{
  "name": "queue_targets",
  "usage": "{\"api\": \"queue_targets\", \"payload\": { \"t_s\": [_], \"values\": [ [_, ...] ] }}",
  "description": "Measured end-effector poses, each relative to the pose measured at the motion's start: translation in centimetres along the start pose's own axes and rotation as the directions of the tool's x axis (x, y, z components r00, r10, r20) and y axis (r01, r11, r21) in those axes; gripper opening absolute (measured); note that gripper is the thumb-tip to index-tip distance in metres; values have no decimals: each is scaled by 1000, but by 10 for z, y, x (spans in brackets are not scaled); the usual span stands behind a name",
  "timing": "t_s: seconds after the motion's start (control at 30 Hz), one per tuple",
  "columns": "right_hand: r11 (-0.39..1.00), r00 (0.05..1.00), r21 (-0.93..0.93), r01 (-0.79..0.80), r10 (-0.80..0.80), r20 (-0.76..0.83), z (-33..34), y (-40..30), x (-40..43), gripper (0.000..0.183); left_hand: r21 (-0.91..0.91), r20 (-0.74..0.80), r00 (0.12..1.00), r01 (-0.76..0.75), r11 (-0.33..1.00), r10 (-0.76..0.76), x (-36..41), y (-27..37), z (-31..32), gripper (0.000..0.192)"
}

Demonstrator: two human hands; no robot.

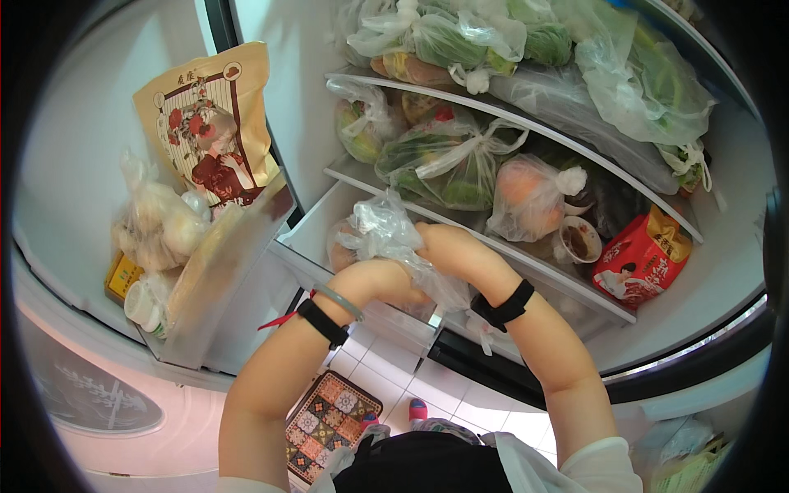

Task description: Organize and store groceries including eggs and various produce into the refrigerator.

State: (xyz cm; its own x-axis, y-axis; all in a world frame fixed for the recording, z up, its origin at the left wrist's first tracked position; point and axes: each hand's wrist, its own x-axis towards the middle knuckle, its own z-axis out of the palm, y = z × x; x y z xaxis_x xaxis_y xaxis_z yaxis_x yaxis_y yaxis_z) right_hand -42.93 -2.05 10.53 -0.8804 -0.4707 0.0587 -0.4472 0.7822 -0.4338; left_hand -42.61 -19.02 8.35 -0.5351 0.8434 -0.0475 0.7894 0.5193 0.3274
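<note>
Both of my hands are at a clear plastic bag [385,228] over the pulled-out lower drawer [314,215] of an open refrigerator. My left hand [391,280] lies at the near side of the bag, its fingers partly under the plastic. My right hand [441,243] is bent over the bag's right side, with its fingertips against the film. How firmly either hand grips is hard to see. Something brownish shows through the bag's left part. Just behind, on a glass shelf [524,246], sit a bag of green produce [450,166] and a bag of orange round fruit [527,191].
Bagged leafy greens [653,74] fill the upper shelf. A red package [644,259] and a plastic cup [578,239] stand at the right. The open door's bin [228,277] at left holds a tan pouch [209,129], bagged pale food and white bottles. A patterned mat [333,419] lies below.
</note>
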Motion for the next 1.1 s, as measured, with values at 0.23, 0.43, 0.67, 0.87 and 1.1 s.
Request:
{"api": "queue_targets", "payload": {
  "t_s": [0.23, 0.43, 0.67, 0.87, 1.1],
  "values": [
    [834, 947, -538, -121, 259, 188, 41, 13, 7, 34, -143, -138, 965, 202, 969, -222, -54, 52, -29, 38],
    [957, 979, -237, -166, 190, 79, 22, -21, -10, 60, -35, -722, 692, -64, 997, 20, -103, 52, 3, 21],
    [989, 944, -129, 74, -28, 328, 34, -24, -16, 40, -541, -435, 812, 109, 834, -388, -131, 39, 59, 21],
    [881, 866, -469, 61, 187, 464, 42, 0, -4, 29, -586, -535, 764, -29, 810, -360, -101, 25, 79, 29],
    [956, 934, 291, 45, 64, -353, 2, -48, -88, 18, -573, -613, 709, -94, 814, -349, -75, 10, 93, 29]
  ]
}}
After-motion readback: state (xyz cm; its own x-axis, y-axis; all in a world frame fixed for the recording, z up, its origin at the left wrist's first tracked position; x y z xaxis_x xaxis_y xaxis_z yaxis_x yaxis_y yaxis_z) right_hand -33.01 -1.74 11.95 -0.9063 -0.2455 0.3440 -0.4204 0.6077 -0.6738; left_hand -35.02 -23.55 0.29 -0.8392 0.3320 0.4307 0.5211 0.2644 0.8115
